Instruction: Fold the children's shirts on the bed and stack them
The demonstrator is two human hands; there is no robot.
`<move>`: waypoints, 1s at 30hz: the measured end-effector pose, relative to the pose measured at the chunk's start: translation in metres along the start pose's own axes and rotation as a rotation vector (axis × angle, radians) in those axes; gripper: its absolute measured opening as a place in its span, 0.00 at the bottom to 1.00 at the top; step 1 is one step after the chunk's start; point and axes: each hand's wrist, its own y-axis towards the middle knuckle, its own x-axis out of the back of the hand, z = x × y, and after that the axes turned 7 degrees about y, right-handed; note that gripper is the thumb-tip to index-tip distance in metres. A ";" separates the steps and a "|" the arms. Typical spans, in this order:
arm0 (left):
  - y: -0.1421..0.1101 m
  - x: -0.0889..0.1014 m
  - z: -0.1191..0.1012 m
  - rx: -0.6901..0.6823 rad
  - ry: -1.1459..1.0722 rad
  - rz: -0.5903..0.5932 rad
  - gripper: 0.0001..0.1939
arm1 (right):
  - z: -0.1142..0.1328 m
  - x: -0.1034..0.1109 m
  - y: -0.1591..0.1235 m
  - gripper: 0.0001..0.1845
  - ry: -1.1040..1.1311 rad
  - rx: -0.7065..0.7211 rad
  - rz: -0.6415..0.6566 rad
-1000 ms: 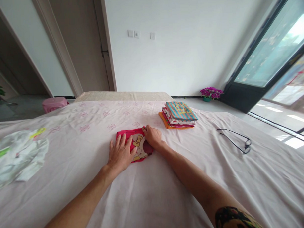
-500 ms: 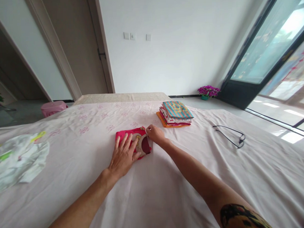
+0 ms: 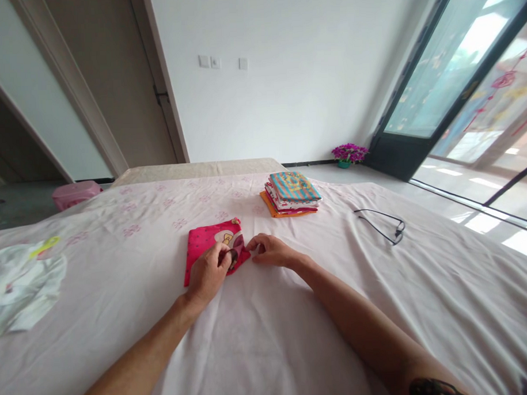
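Observation:
A folded red garment (image 3: 201, 240) with a cartoon print lies on the pale bedsheet (image 3: 234, 342) in front of me. My left hand (image 3: 210, 269) is over its near side, with thumb and fingertips pinched on the printed cloth. At the garment's right edge, my right hand (image 3: 271, 251) has its fingers curled and its fingertips closed at the lower right corner. Beyond my right hand stands a stack of folded clothes (image 3: 294, 188), a blue-and-orange striped piece on top and an orange one at the bottom.
Black-framed glasses (image 3: 383, 225) lie on the sheet to the right. A crumpled white garment (image 3: 28, 286) with yellow and green parts is at the left. On the floor are a pink stool (image 3: 75, 193) and a pot of purple flowers (image 3: 348, 154).
My left hand has gone from lying flat on the red garment to pinching its near part. My right hand has slid from the upper right corner down to the lower right one.

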 end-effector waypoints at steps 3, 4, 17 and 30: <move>0.001 0.003 -0.002 0.064 -0.046 0.037 0.10 | 0.001 -0.003 0.000 0.19 -0.094 0.095 -0.024; 0.001 0.004 -0.002 0.092 -0.078 0.042 0.11 | -0.001 -0.004 0.001 0.19 -0.125 0.117 -0.034; 0.002 0.004 0.001 0.188 -0.280 0.037 0.11 | -0.003 -0.008 0.003 0.09 -0.140 0.272 -0.010; -0.004 0.004 -0.009 -0.308 0.002 0.121 0.10 | -0.009 0.004 -0.003 0.12 -0.144 0.374 0.137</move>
